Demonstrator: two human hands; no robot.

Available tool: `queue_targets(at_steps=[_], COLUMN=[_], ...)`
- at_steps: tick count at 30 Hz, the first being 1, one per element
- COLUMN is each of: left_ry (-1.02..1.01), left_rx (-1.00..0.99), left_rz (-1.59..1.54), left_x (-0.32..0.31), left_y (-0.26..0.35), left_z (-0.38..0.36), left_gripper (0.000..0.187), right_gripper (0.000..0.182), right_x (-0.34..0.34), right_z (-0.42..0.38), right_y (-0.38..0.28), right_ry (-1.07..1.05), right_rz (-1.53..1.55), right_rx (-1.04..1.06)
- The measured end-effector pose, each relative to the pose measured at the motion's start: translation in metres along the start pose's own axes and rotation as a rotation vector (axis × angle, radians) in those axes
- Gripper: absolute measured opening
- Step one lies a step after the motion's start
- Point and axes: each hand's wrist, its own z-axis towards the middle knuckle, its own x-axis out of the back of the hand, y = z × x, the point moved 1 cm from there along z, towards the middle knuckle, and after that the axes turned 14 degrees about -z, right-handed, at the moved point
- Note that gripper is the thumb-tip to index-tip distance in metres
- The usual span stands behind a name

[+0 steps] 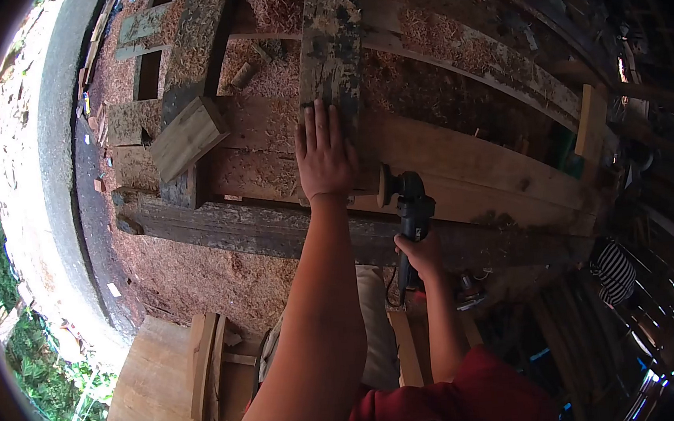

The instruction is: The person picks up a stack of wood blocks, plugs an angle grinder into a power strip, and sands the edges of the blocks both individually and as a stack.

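My left hand (324, 152) lies flat on a weathered wooden plank (331, 53), fingers stretched out and pointing away from me. The plank is dark and patchy and runs toward the far side of the bench. To the right, my right hand (422, 253) is wrapped round the body of a black angle grinder (414, 208). The round disc (385, 184) on the grinder's head faces left, right beside the plank's near end. Below the hand, the grinder's rear end points down toward me.
A long dark beam (251, 231) crosses in front of me. A short board (189, 137) lies at the left, and a wide pale board (483, 155) extends right. Wood shavings (200, 281) cover the ground. Stacked boards (207, 367) stand near left; a striped cloth (615, 272) is at right.
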Motion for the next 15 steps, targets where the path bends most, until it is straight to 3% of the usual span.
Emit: queue_targets(at_steps=[15], left_ry=[-0.021], left_rx=[0.011], left_rz=[-0.012], left_x=[0.001], left_y=[-0.001], left_z=[0.0], left_gripper=[0.073], right_gripper=[0.049], right_x=[0.0], right_z=[0.022], right_y=[-0.017], right_ry=[0.037], right_rz=[0.048], right_rx=[0.034])
